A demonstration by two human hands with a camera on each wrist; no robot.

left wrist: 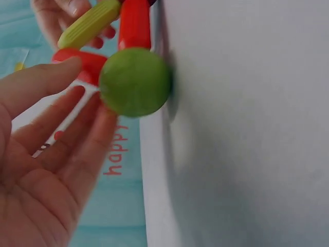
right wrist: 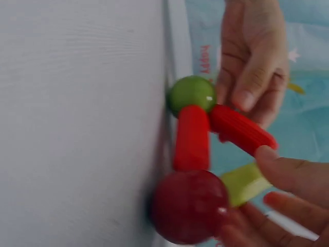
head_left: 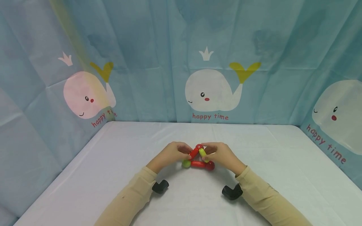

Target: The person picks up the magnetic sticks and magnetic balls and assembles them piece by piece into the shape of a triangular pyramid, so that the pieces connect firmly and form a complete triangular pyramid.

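Head view from above; wrist views close, sideways, sharing the green ball (left wrist: 134,81)

Bright, even light w/ soft shadows under the arms on the table (head_left: 113,175). Head view bends at edges; yellowish flare upper left. Wrist views blurry up close, esp. the fingers (right wrist: 293,175).

Words on the blue cloth behind the table

The cloth (head_left: 158,37) shows white whales, and under each whale red small letters say "happy time": under the middle whale (head_left: 210,91) the words are straight and clear, under the left whale (head_left: 86,95) they go up at an angle, and under the right whale (head_left: 339,110) they go down at an angle. In the left wrist view only "happy" can be read, turned on its side. In the right wrist view the red letters are too blurred to read.
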